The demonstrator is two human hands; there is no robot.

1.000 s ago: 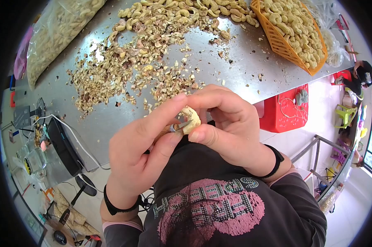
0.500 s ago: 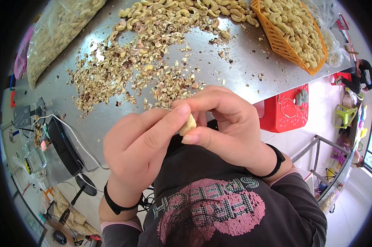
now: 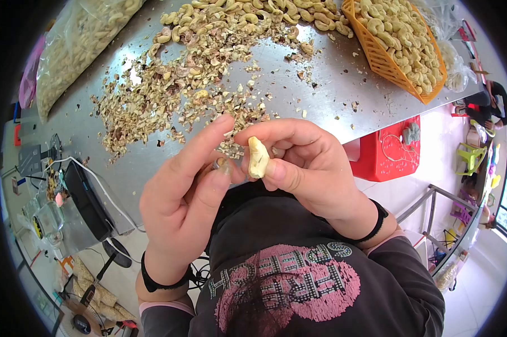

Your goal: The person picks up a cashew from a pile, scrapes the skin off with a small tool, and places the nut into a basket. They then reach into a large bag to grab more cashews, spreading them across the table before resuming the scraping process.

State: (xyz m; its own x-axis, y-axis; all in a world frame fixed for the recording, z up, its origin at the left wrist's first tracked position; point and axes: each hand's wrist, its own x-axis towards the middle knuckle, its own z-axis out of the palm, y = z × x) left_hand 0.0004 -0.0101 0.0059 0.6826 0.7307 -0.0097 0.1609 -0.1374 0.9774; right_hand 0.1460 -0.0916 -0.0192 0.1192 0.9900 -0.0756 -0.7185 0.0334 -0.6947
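Observation:
A pale, curved cashew nut (image 3: 258,157) is pinched upright between the thumb and fingers of my right hand (image 3: 312,163). Close beside it is my left hand (image 3: 183,185), its index finger raised and the other fingers curled toward the thumb. A small dark, shiny bit shows at that thumb tip, too small to name. Beyond both hands, a spread of flaky peel scraps (image 3: 147,106) lies on the metal table. Whole cashews (image 3: 253,14) form a heap behind the scraps.
An orange basket (image 3: 377,59) full of peeled cashews stands at the far right. At the far left lies a clear bag (image 3: 79,50) of cashews. A red stool (image 3: 385,157) is beside the table, and a black device (image 3: 88,199) with a white cable sits on the left.
My left fingers have come away from the cashew, and its index finger has lifted. The cashew, in my right hand, has turned and shows more fully.

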